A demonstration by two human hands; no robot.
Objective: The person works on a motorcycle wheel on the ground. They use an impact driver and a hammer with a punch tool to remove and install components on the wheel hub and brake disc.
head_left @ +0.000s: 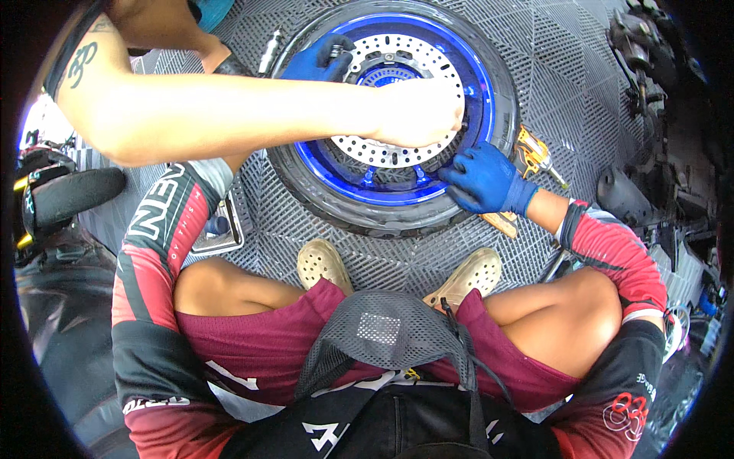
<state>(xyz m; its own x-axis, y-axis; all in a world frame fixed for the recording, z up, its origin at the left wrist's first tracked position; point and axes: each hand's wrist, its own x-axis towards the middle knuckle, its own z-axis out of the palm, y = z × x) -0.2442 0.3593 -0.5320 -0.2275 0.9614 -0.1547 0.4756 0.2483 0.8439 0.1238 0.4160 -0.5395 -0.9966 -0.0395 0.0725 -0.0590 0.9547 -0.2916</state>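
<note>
White block lettering is printed along the left sleeve (157, 229), with smaller letters beside it, and red figure-like print is carried on the right sleeve (623, 268) near the elbow; pale marks are borne by the black shirt front (367, 432). A light patch is set on the grey mesh piece (397, 336) over the lap, but no writing can be made out there.

A blue-rimmed wheel (381, 196) is laid flat on the ribbed floor mat (573, 84) in front of the feet, a perforated brake disc (420, 49) uppermost. The disc is crossed by a co-worker's bare arm (245, 115), by which part of the wearer's left forearm is hidden; the hub is partly covered by the co-worker's hand (420, 115).

The left hand (312, 63), gloved in blue, is curled at the disc's far left edge; whether anything is gripped cannot be told. The right hand (485, 180) is laid over the near right rim, fingers bent, its grip likewise unclear.

An orange tool (535, 153) is seen right of the tyre, a silver tool (269, 52) at the upper left. The dark motorcycle parts (642, 168) are cut off by the fisheye rim.
</note>
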